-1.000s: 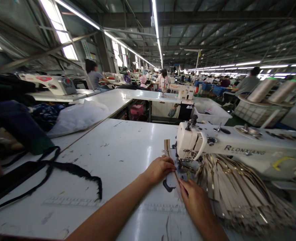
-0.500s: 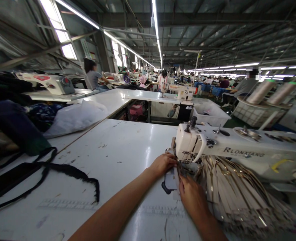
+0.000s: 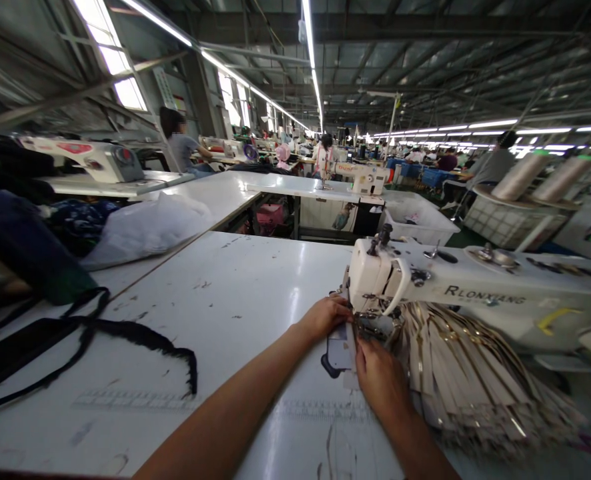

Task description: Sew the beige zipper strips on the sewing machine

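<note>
A white sewing machine (image 3: 440, 280) stands at the right of the white table (image 3: 215, 300). My left hand (image 3: 328, 317) lies beside its needle area, fingers bent together over a narrow light-coloured strip (image 3: 349, 343). Nearer to me, my right hand (image 3: 379, 370) rests along the right side of that strip, with its fingers pressed together at it. The fingertips of both hands are partly hidden at the machine foot. Under the machine arm lies a thick bundle of beige strips with zippers (image 3: 470, 373), right of my right hand.
Black straps (image 3: 140, 339) lie on the table at the left, near a white plastic bag (image 3: 150, 227) and dark cloth. Large thread cones (image 3: 520, 175) stand at the right. A seated person (image 3: 188, 147) is farther back, left; a white bin (image 3: 418, 217) stands beyond the machine.
The whole view has shifted slightly upward in the scene's position. Both hands stay close to the needle area, with little visible movement relative to the machine.
</note>
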A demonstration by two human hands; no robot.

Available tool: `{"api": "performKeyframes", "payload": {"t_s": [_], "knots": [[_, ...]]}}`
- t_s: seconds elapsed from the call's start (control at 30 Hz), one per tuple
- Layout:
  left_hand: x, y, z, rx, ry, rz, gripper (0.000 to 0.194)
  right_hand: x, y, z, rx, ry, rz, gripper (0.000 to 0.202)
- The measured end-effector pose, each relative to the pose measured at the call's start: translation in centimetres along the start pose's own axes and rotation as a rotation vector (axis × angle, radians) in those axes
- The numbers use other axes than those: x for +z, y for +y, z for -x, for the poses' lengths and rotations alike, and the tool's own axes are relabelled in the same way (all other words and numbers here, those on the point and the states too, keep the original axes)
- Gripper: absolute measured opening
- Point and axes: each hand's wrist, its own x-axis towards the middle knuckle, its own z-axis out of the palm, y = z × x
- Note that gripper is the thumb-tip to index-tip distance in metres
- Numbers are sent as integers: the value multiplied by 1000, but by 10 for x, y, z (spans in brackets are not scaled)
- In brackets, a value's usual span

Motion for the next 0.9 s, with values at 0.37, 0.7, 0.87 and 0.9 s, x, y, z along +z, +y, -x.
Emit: {"api": "performKeyframes", "payload": {"t_s": [0.37, 0.7, 0.87, 0.9], "knots": [[1, 0, 1, -7, -5, 9, 27, -6, 4, 4, 20, 14, -155, 30], [0, 4, 2, -25, -21, -6, 23, -5, 6, 6, 27, 16, -164, 27], [0, 2, 3, -39, -24, -7, 24, -5, 6, 7, 17, 23, -147, 27], [0, 2, 3, -42, -28, -7, 24, -5, 6, 7, 15, 21, -147, 27]]}}
